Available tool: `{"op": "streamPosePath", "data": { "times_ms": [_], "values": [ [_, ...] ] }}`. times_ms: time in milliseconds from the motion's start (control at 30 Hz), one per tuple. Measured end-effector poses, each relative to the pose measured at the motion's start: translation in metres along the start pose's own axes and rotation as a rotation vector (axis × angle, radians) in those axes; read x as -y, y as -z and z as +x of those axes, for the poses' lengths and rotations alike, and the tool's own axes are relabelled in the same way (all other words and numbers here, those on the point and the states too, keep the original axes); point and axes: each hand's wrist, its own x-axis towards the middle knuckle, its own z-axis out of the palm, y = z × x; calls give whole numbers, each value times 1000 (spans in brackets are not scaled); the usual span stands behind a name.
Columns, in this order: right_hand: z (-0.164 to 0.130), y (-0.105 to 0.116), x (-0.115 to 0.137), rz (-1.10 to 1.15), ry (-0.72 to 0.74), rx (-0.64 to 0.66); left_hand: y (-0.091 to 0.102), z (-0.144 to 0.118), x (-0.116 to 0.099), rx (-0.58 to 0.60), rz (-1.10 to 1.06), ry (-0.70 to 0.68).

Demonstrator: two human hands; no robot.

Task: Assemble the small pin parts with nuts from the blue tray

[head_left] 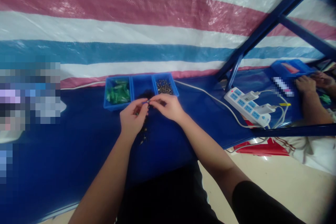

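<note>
Both hands meet over the blue table, just near of the three-compartment blue tray. The left hand and right hand each pinch narrowly on one small dark part held between their fingertips. Its long axis appears to run left-right, though it is too small to confirm. Neither hand is nearer. Loose small pieces lie directly below the left hand.

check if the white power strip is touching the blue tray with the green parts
Apart. The head view shows the white power strip well off to the right of the blue tray, with bare blue table cover between them.
</note>
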Motion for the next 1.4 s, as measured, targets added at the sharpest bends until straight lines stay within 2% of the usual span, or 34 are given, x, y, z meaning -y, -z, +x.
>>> {"op": "streamPosePath", "data": {
  "times_ms": [400, 800, 1067, 1400],
  "values": [
    [0, 1, 4, -68, 72, 16, -1, -1, 2, 2, -10, -11],
    [-4, -3, 3, -84, 52, 38, 1, -1, 5, -3, 23, 12],
    [-4, 0, 2, -158, 128, 14, 4, 0, 6, -30, 13, 4],
    [-2, -4, -2, -73, 143, -58, 1, -1, 5, -22, 42, -25]
  ]
}}
